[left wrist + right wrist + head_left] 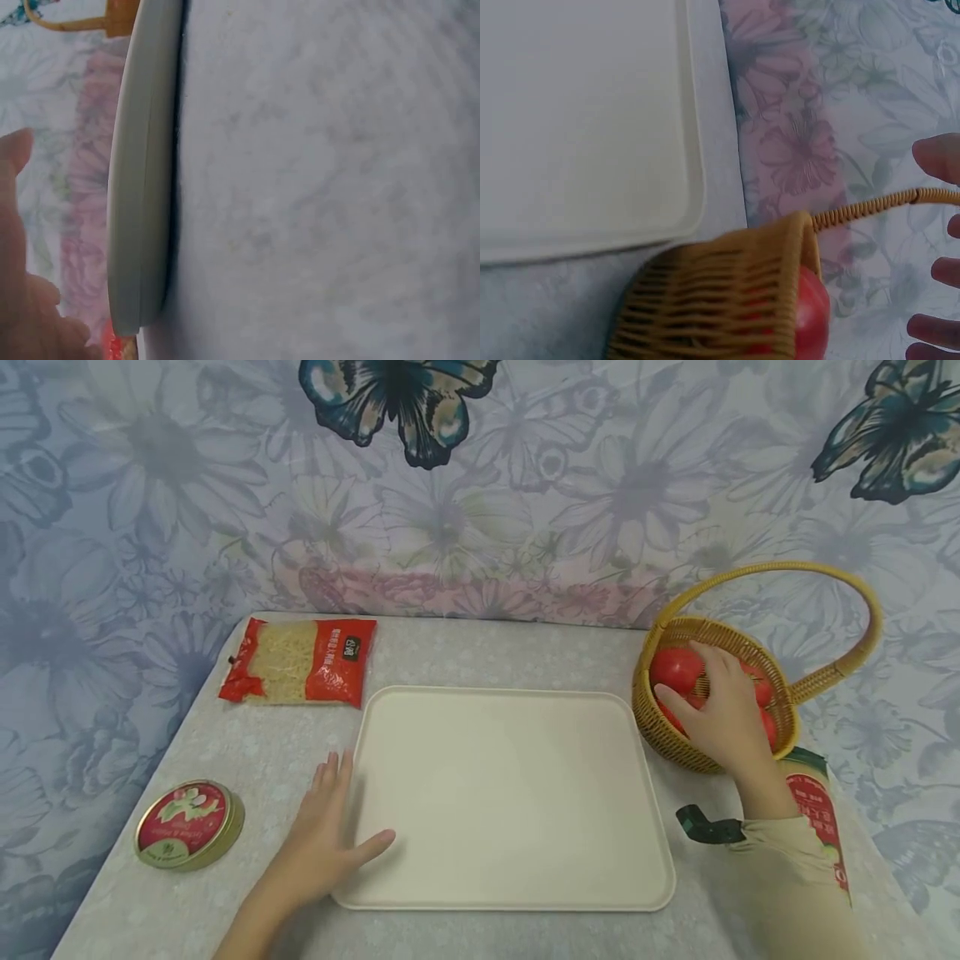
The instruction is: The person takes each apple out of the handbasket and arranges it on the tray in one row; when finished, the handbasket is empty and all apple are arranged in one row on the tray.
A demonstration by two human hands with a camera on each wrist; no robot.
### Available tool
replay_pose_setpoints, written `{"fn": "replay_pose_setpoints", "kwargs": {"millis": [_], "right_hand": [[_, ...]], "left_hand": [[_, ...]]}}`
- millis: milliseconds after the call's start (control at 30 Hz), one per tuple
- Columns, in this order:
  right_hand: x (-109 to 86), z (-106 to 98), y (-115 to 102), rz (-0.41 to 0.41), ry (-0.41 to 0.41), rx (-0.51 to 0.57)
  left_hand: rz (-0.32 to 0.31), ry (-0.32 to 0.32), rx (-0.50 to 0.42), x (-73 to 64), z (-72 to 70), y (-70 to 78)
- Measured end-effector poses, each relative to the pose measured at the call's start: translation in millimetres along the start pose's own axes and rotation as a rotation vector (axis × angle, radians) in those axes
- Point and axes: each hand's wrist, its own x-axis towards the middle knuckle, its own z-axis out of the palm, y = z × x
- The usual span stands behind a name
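Observation:
A wicker basket [678, 758] with a tall curved handle holds several red tomatoes [677, 670]. Over its opening is my right hand [722, 710], thumb and fingers spread. In the right wrist view the fingertips [934, 330] show at the right edge, apart from the tomato [811, 319] that rises above the rim. My left hand [318, 843] lies at the left edge of a cream rectangular tray [510, 802], fingers straight and thumb reaching over the rim. The left wrist view shows the tray's side wall [139, 172], with part of the hand [26, 300] at far left.
A red and clear bag of pale dry food [296, 662] lies at the back left. Nearer the front left sits a round tin [190, 824] with a red lid. A red-labelled package [817, 802] is partly hidden under the right sleeve [795, 877]. Patterned cloth hangs behind.

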Motion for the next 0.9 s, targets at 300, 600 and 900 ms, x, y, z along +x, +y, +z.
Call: {"fn": "replay_pose_setpoints", "kwargs": {"millis": [300, 600, 900], "right_hand": [[23.2, -20, 21, 0.026, -0.174, -0.088], [53.9, -31, 38, 0.034, -0.335, -0.188], [82.3, -30, 52, 0.048, -0.459, -0.145]], "left_hand": [[0.02, -0.108, -0.076, -15.0, 8.6, -25.1], [0.048, -0.155, -0.086, -23.2, 9.0, -35.8], [0.031, -0.191, -0.054, -22.6, 11.0, -37.6]]}}
